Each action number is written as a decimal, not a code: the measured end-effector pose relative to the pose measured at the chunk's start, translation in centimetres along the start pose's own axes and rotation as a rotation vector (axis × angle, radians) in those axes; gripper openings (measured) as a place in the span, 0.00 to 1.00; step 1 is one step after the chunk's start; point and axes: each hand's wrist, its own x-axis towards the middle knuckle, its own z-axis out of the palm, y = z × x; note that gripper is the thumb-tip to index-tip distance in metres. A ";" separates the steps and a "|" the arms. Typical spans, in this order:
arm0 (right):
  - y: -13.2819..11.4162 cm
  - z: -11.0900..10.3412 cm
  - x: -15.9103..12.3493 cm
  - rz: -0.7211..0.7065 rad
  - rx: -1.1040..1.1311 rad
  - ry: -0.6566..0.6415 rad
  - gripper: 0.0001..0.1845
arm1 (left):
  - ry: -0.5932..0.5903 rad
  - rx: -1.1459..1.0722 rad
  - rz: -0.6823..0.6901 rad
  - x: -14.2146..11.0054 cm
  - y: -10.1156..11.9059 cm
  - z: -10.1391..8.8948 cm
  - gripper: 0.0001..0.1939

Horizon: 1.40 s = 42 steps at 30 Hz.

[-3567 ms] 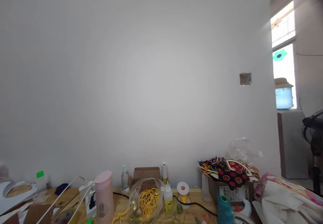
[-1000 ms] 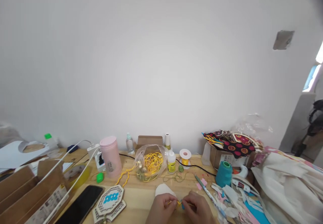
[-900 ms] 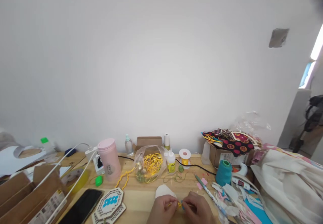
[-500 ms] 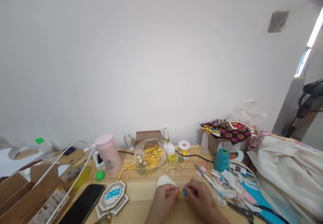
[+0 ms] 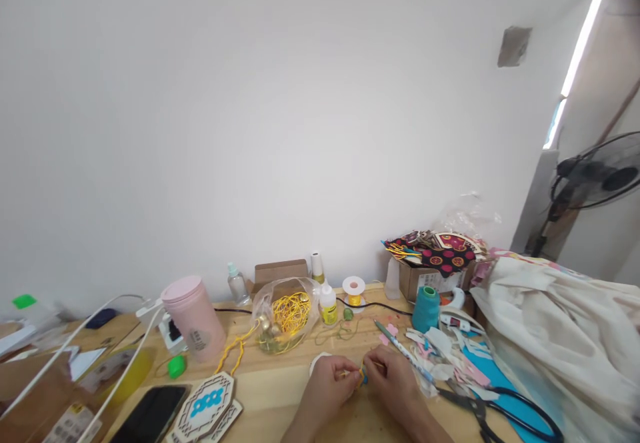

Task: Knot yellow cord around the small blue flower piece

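Two bare hands are up close together at the near side of the wooden surface (image 5: 273, 396), and both have their fingers pinched narrow on a bit of yellow cord (image 5: 361, 375). So the cord sits right in the little gap between the left hand (image 5: 327, 384) and the right hand (image 5: 394, 380), with a small blue piece (image 5: 365, 380) just by it, too tiny to make out properly. A white piece (image 5: 318, 360) pokes out from behind the left hand, mostly hidden. Off to the left there's an octagonal plaque (image 5: 206, 403) with a blue pattern, lying on top of another one, and a dark phone (image 5: 153, 416) next to it. Behind those, a green cap (image 5: 177, 366) and a pink tumbler (image 5: 195, 320). Straight past the hands is a clear plastic bag (image 5: 263, 336) with a tangle of yellow string (image 5: 291, 313) in it, then a glue bottle (image 5: 329, 304) standing upright, and a white spool (image 5: 354, 286) wound with yellow. Right side is messier: a pen (image 5: 400, 344) lying at a slant, a teal thread cone (image 5: 427, 310), a heap of pale scraps (image 5: 440, 346), and black-handled scissors (image 5: 470, 403) partly over a bright blue sheet (image 5: 525, 423). White fabric (image 5: 545, 323) is bunched up beyond that.
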 end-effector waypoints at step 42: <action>-0.8 -0.7 -0.3 -0.060 -0.082 -0.050 0.15 | 0.039 0.035 0.065 -0.8 0.4 -0.4 0.14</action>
